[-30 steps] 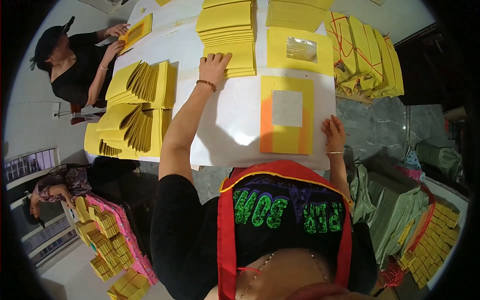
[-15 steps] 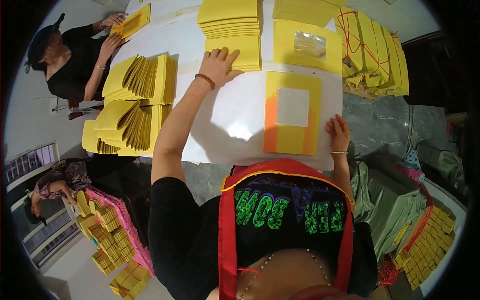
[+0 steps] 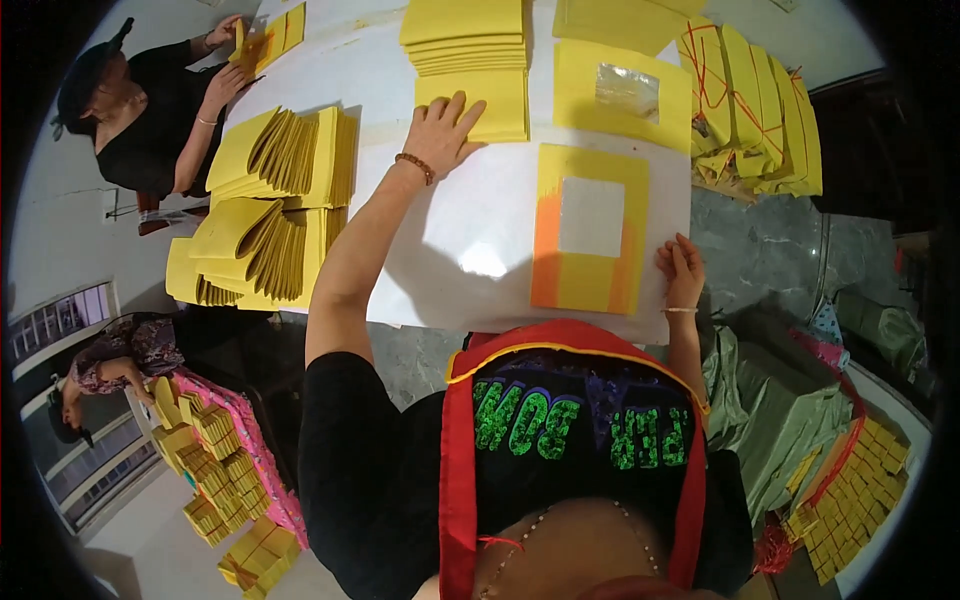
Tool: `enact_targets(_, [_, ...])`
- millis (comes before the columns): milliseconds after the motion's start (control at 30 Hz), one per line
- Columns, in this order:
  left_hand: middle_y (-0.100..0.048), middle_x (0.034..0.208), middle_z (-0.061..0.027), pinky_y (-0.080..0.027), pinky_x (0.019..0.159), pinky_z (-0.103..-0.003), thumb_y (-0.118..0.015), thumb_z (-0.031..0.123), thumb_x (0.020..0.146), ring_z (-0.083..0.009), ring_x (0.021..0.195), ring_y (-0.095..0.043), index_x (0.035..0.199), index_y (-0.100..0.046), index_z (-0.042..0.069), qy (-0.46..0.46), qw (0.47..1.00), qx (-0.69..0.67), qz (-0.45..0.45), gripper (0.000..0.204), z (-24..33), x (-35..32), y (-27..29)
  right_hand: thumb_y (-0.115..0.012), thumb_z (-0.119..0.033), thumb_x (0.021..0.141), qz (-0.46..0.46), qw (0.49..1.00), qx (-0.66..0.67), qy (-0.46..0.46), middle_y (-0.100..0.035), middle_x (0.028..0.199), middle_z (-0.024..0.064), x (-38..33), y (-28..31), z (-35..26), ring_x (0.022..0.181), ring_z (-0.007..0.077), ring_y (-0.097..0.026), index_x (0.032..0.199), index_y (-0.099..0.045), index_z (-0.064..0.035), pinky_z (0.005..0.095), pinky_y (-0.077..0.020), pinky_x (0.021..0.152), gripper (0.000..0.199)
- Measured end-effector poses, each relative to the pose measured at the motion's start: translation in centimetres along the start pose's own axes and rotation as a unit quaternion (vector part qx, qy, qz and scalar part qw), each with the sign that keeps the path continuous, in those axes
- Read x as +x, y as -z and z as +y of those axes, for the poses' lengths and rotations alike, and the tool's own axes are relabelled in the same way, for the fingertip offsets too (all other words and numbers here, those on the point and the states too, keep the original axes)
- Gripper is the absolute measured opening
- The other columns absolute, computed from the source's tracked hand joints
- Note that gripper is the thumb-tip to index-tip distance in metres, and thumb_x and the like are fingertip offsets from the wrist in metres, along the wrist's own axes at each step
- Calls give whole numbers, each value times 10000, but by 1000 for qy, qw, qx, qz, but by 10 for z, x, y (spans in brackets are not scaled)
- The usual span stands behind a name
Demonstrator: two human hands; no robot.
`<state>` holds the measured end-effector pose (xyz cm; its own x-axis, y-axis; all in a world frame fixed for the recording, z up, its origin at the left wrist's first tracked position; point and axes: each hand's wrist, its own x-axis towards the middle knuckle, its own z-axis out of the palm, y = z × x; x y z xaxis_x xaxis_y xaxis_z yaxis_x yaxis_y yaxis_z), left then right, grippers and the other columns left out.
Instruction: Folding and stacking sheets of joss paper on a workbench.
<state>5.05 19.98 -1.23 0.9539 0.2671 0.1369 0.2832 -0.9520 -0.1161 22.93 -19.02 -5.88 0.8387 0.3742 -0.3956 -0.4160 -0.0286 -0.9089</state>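
A stack of flat yellow folded paper pieces (image 3: pixel 500 110) lies ahead of the person, its pieces overlapping in a row that runs away toward twelve o'clock. The left hand (image 3: pixel 437 135) rests at the near-left corner of the closest piece, fingers spread over its top face and thumb out toward four o'clock along the near edge; it does not look clenched on anything. The stack sits at about one o'clock from this hand, much nearer to it than to the right.

The right hand (image 3: pixel 682 270) is at the right edge of the tabletop (image 3: pixel 440 240), fingers loosely half-curled; whether anything thin is pinched there I cannot tell. At ten o'clock from it, just beside but apart, lies a rectangular yellow sheet with orange bands and a pale window (image 3: pixel 590 280), its long axis running roughly twelve to six. The right hand is the nearer one; from the left hand the sheet lies toward four o'clock.

Beyond that sheet, toward twelve, is a yellow piece with a shiny clear window (image 3: pixel 575 85), its longer side running nine to three. Thick stacks of bent-over yellow paper (image 3: pixel 235 235) stand toward eight o'clock from the left hand. Between nine and ten, a co-worker in black (image 3: pixel 145 125) handles a yellow-and-orange piece (image 3: pixel 290 35). Red-tied yellow bundles (image 3: pixel 740 85) lie at one o'clock from the right hand.
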Motion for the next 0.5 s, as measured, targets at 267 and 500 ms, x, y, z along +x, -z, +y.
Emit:
enact_targets(267, [-390, 1280, -127, -331, 857, -441, -570, 414, 786, -297, 1067, -400, 1267, -415, 170, 11, 997, 15, 75, 562, 10, -6, -19, -526, -128, 886, -32, 999, -37, -2, -579, 985, 57, -1, -5, -7, 846, 128, -570, 1113, -536, -25, 252, -479, 718, 250])
enact_targets(500, [-377, 1293, -81, -331, 871, -445, -608, 357, 758, -260, 1117, -394, 1294, -370, 189, 14, 1000, 25, 7, 610, 6, -2, 2, -578, -150, 835, -123, 962, -167, 179, -593, 1025, 65, -16, -35, -9, 945, 164, -554, 1074, -567, -44, 285, -441, 745, 262])
